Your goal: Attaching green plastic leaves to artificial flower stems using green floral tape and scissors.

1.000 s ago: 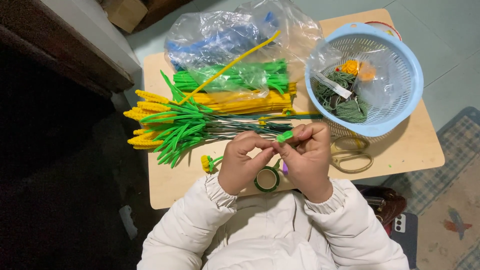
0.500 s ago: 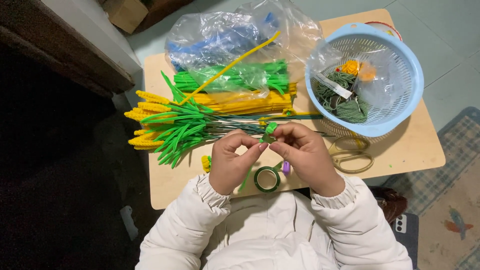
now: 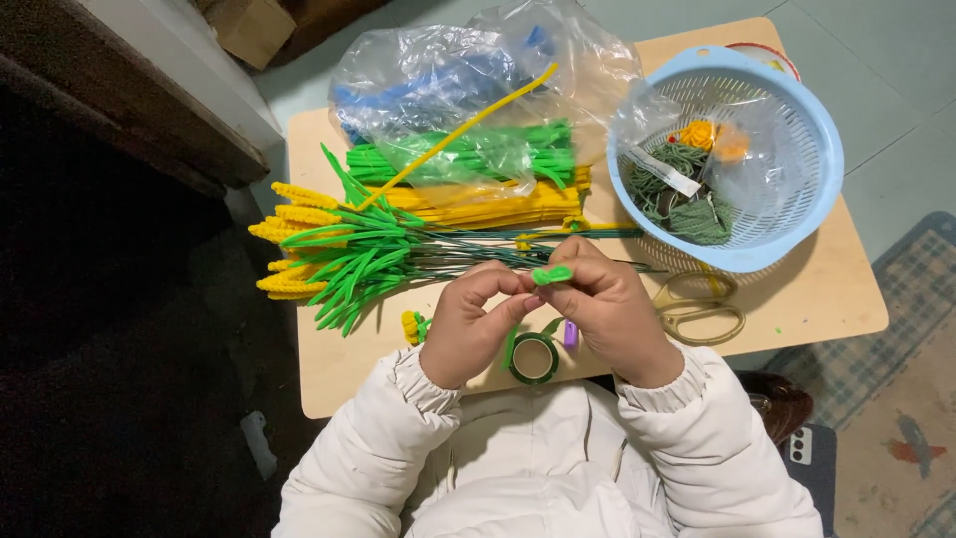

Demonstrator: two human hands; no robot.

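**Both hands pinch a green pipe-cleaner piece above the table**

Wooden table (image 3: 817,299), small, crowded. Clear plastic bag (image 3: 448,70) at the far edge, over bundles of green and yellow pipe cleaners (image 3: 478,204). Light blue basket (image 3: 822,169) far right, holding green and orange bits. Finished yellow-tipped stems (image 3: 329,254) fanned out left. Scissors (image 3: 702,309) lie just beside the right hand (image 3: 607,314). Left hand (image 3: 468,329) faces it; fingers of both close narrow on a bent green pipe-cleaner piece (image 3: 551,274), held between the two hands. Green tape roll (image 3: 533,357) lies below them.
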